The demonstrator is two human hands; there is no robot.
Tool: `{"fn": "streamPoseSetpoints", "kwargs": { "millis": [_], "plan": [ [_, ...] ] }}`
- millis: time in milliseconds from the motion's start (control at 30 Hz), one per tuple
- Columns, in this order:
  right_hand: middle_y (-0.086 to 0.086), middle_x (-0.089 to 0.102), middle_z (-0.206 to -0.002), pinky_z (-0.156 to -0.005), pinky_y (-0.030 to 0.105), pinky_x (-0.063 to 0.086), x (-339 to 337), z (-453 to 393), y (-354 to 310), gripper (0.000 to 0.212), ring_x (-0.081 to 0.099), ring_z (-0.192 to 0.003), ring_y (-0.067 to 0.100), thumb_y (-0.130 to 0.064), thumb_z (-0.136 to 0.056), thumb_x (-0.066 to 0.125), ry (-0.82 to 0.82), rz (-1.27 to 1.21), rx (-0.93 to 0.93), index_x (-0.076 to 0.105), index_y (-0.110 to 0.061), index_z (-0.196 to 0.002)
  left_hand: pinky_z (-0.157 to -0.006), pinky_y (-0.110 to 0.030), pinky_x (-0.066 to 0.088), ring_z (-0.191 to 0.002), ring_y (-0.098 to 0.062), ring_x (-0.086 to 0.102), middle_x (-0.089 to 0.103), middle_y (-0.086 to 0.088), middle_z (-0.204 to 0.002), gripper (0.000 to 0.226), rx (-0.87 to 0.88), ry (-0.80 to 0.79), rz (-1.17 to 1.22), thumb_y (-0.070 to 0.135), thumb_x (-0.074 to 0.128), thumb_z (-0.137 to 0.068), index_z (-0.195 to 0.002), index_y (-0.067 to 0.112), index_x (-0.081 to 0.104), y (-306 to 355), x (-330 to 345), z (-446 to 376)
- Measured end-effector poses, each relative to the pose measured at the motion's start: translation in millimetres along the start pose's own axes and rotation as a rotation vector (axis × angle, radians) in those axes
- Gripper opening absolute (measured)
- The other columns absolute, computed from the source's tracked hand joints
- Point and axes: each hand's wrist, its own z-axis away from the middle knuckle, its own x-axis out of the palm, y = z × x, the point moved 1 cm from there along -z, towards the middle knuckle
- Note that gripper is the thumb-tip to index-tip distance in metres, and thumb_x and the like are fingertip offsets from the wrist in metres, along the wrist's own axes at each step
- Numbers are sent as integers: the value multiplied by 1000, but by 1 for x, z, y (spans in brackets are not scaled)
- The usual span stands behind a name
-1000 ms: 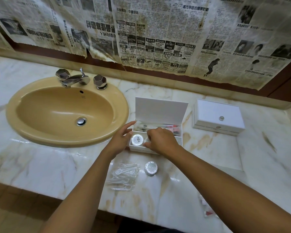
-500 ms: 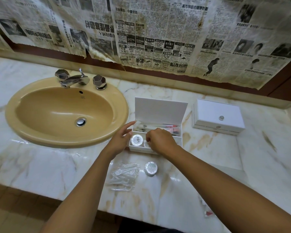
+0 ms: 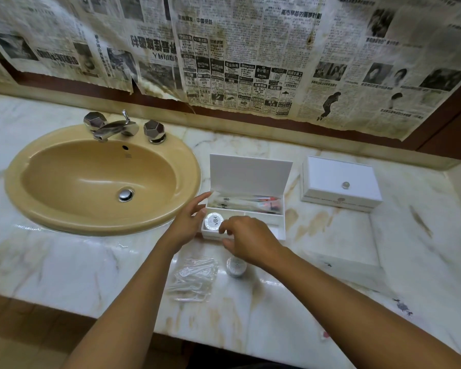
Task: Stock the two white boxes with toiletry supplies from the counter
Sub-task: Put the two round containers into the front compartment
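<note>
An open white box (image 3: 281,209) with its lid (image 3: 249,175) raised stands right of the sink. Its back compartment holds wrapped toothbrush packets (image 3: 250,202); its front left compartment holds a round silver-topped soap (image 3: 213,221). My left hand (image 3: 188,222) rests with straight fingers against the box's left wall. My right hand (image 3: 246,239) hovers over the box's front edge, fingers loosely curled, holding nothing I can see. A second round soap (image 3: 236,267) and a pile of clear wrapped packets (image 3: 194,275) lie on the counter in front. A closed white box (image 3: 339,183) sits to the right.
A tan oval sink (image 3: 101,179) with a chrome tap (image 3: 115,127) lies at left. The marble counter (image 3: 383,249) runs to the right wall. Newspaper sheets (image 3: 250,57) cover the wall behind. A small patterned packet (image 3: 403,306) lies near the front right edge.
My right hand has drawn back from inside the box's front compartment towards the front edge, above the loose soap. My left hand has stayed on the box's left side.
</note>
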Motion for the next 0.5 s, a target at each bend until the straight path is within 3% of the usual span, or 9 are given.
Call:
{"fn": "streamPoseSetpoints", "kwargs": {
  "millis": [100,233,333,500],
  "plan": [
    [2,64,-113,-80,34,45,12,8,0,30,60,-102,27,-31,-85,60,-123,53,-10,64,-25,-114,-64,2,40,-88,24,54,57,16,-110,41,0,8,-4,14,41,-104,-137,38,47,2,2,2],
    [0,57,-126,-84,34,45,24,17,9,45,57,-111,24,-35,-81,67,-239,114,-26,57,-25,-124,-63,1,40,-87,20,57,59,11,-111,41,-4,18,0,14,41,-104,-138,36,48,4,3,3],
    [1,55,-125,-83,34,46,29,21,13,52,54,-113,23,-33,-77,73,-288,152,-35,55,-24,-125,-63,1,40,-88,20,56,59,15,-110,42,-8,18,-7,15,41,-104,-139,37,47,6,3,5],
    [6,58,-109,-72,33,46,36,22,13,27,56,-103,26,-18,-80,65,-272,163,-59,61,-15,-106,-73,-12,40,-99,12,53,59,12,-115,42,-19,14,-8,18,41,-104,-140,40,46,5,2,5]
  ]
}}
